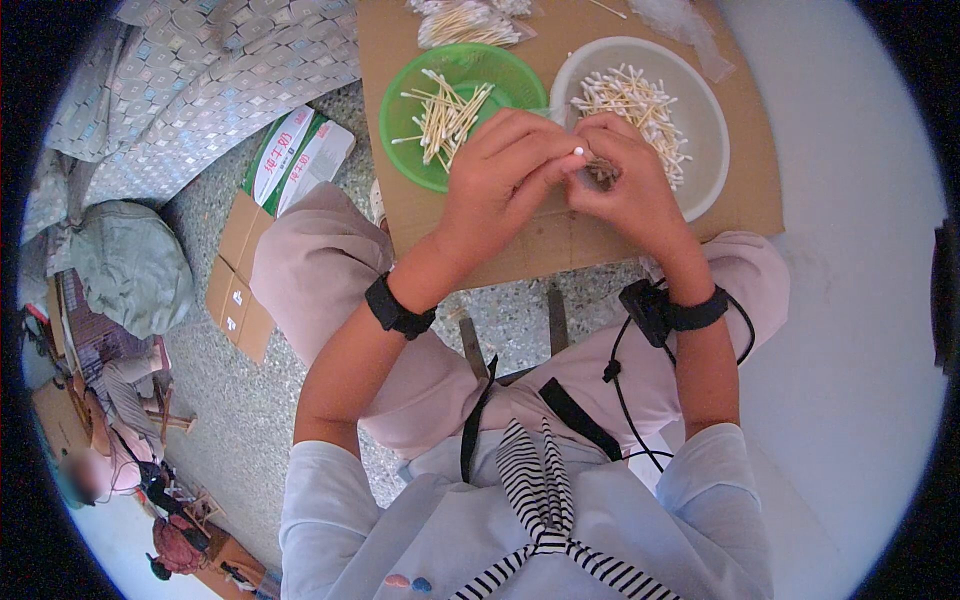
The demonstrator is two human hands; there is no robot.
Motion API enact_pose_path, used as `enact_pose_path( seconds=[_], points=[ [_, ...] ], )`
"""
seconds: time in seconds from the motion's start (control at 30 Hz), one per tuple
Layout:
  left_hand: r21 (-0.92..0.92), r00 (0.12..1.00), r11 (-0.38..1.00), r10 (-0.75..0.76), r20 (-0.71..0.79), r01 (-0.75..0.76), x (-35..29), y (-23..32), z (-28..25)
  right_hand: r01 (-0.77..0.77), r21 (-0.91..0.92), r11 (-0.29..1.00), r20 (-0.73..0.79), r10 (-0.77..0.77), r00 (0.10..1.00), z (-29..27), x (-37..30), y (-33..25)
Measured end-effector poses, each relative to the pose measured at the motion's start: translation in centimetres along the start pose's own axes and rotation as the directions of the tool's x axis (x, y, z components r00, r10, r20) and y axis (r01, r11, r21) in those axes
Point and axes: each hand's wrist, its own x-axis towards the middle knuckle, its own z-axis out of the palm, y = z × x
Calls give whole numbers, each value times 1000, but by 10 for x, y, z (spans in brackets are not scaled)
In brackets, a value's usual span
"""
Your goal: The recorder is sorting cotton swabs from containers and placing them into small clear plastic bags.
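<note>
To my right I record a plain, pale wall [840,250]; below me, a grey speckled floor [240,440]. Patterned grey cloth [230,90] drapes at my upper left, a low wooden seat [178,422] farther off. Light soft, diffuse.

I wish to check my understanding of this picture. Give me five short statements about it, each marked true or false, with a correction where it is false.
1. The green bowl stands to the left of the white bowl. True.
2. The white bowl contains no cotton swabs. False: it holds many cotton swabs.
3. The bowls stand on brown cardboard. True.
4. The hands are held far apart. False: the left hand and right hand are close together.
5. A black band is around the left wrist. True.
</note>
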Motion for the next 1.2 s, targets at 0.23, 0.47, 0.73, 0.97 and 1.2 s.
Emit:
enact_pose_path(
  seconds=[0.23,0.47,0.73,0.97,1.2],
  points=[
    [-60,991,996,-76,-107,70,5,4,-5,-41,156,987,-27,46,999,-2,2,-3],
    [-37,962,982,-188,-196,185,10,3,-15,-143,288,947,-128,186,974,-4,1,0],
    [-199,919,931,-344,-190,307,6,-16,-10,-128,218,968,-228,178,957,-2,1,-5],
    [-266,894,854,-436,105,447,6,-8,-22,-86,307,948,-249,167,954,-1,1,2],
    [-31,959,961,-273,75,276,6,-6,-20,-86,470,879,-270,236,934,-3,1,10]
  ],
)
